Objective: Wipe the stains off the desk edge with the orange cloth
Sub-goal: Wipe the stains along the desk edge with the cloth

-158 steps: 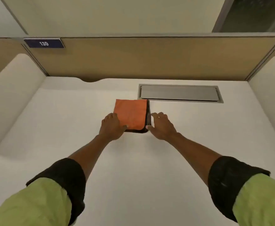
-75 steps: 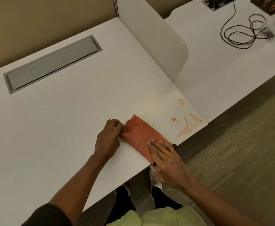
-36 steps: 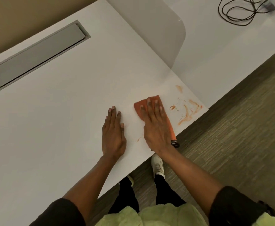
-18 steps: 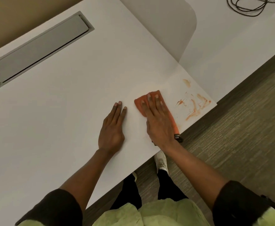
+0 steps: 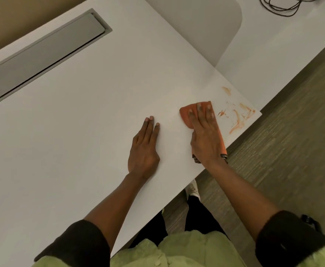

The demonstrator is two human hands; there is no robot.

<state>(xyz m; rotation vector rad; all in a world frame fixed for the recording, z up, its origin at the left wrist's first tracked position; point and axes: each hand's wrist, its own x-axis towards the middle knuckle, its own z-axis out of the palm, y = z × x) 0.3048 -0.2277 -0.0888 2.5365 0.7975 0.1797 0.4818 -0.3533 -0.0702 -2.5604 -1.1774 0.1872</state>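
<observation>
I see white bench [image 5: 80, 132] | right hand [image 5: 206, 143] flat, pressing cloth [image 5: 186, 114] beside stains [image 5: 236, 118] at bench corner | left hand [image 5: 144, 151] flat, empty | hatch [image 5: 42, 53], divider [image 5: 206, 26], cable [image 5: 281, 6], grey carpet [image 5: 292, 151]

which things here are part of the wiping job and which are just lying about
Job: orange cloth, right hand pressing it flat, stains at the desk corner, left hand flat on the desk.

Lying about: grey cable hatch, divider panel, black cable.
</observation>
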